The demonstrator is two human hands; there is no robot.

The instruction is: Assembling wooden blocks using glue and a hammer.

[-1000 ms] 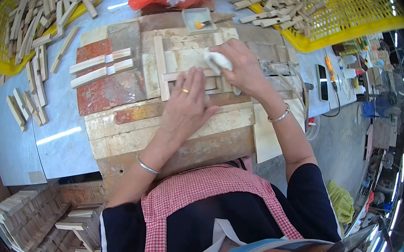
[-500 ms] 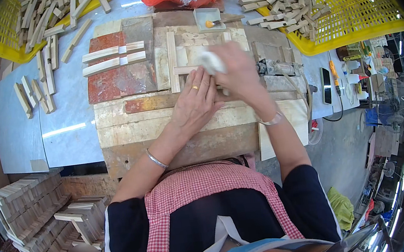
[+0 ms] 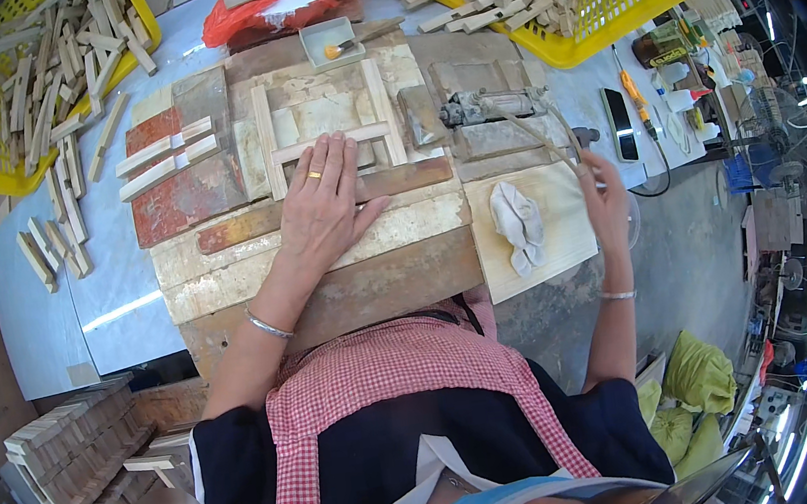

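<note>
My left hand (image 3: 322,202) lies flat, fingers stretched, on the crossbar of an H-shaped wooden frame (image 3: 378,104) made of pale strips. The frame sits on the worn wooden work board (image 3: 330,306), behind a stained wooden bar (image 3: 420,177). At the right edge of the bench, my right hand (image 3: 605,202) has its fingers bent beside a hose (image 3: 543,141) and a dark knob (image 3: 587,136). What the fingers grip there is hidden. A crumpled white cloth (image 3: 519,226) lies on a pale board, apart from both hands.
A metal cylinder (image 3: 496,106) is mounted right of the frame. Two notched wooden strips (image 3: 169,165) lie at the left. Yellow baskets (image 3: 590,50) of wooden pieces stand at the back corners. A small tray (image 3: 312,40) holds a brush. A phone (image 3: 620,125) lies far right.
My right hand has let go of the white cloth on the pale board and moved right to the hose. The left hand stays on the frame. The whole view has shifted.
</note>
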